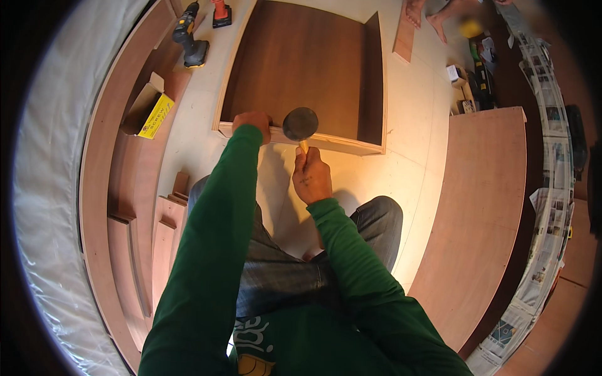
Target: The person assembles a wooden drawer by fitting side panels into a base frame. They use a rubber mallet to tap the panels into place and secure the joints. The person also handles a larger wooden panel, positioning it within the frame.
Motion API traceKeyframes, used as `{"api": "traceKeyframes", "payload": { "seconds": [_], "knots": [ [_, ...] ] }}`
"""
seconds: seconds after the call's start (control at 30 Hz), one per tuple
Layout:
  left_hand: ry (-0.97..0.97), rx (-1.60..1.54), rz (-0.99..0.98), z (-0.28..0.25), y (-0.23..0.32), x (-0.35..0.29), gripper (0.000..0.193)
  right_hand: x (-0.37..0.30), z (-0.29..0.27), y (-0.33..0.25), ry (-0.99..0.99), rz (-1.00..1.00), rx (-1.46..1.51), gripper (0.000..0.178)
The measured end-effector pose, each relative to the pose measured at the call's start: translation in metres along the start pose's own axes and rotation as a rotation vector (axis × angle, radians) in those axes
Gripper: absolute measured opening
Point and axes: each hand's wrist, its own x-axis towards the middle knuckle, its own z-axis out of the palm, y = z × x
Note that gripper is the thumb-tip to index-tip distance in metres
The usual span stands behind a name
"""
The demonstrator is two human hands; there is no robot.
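Note:
A shallow wooden box (pixel 295 56) with dark brown inner faces and pale edges lies on the floor in front of my knees. My left hand (pixel 253 124) grips its near edge by the left corner, fingers closed over the rim and partly hidden. In my right hand (pixel 312 175) is a mallet (pixel 300 124) with a round black head and a light wooden handle. The fist wraps the handle just below the head. From here the mallet head overlaps the box's near edge; I cannot tell whether they touch.
To the left, an open yellow carton (pixel 155 116) sits in a long wooden frame (pixel 94 188). Beyond it stand a cordless drill (pixel 187 37) and a red tool (pixel 221 14). Wooden strips (pixel 166 238) lie by my left knee, a broad panel (pixel 476 219) at right. Another person's bare feet (pixel 438 25) show far right.

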Motion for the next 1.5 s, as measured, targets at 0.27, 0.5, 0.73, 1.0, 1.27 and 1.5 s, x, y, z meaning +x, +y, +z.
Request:
{"api": "traceKeyframes", "payload": {
  "seconds": [0.27, 0.5, 0.73, 1.0, 1.27, 1.5],
  "knots": [
    [0.026, -0.016, 0.009, -0.005, 0.0, 0.001, 0.032, 0.003, -0.004, -0.003, -0.024, 0.056, -0.008, 0.032],
    [0.028, 0.002, -0.01, 0.009, -0.004, 0.003, 0.04, 0.004, -0.006, -0.007, -0.086, 0.072, -0.03, 0.032],
    [0.047, 0.02, 0.015, 0.002, -0.007, 0.008, 0.037, 0.012, -0.003, -0.005, -0.037, 0.077, -0.008, 0.034],
    [-0.006, -0.019, 0.02, 0.002, 0.0, 0.001, 0.034, 0.002, -0.005, 0.0, -0.037, 0.069, -0.072, 0.033],
    [0.009, 0.015, 0.015, 0.01, 0.003, 0.008, 0.04, 0.007, -0.014, 0.004, -0.044, 0.1, -0.084, 0.033],
    [0.043, 0.038, 0.016, 0.012, -0.001, 0.014, 0.026, 0.009, 0.0, 0.013, 0.048, -0.087, -0.077, 0.034]
  ]
}}
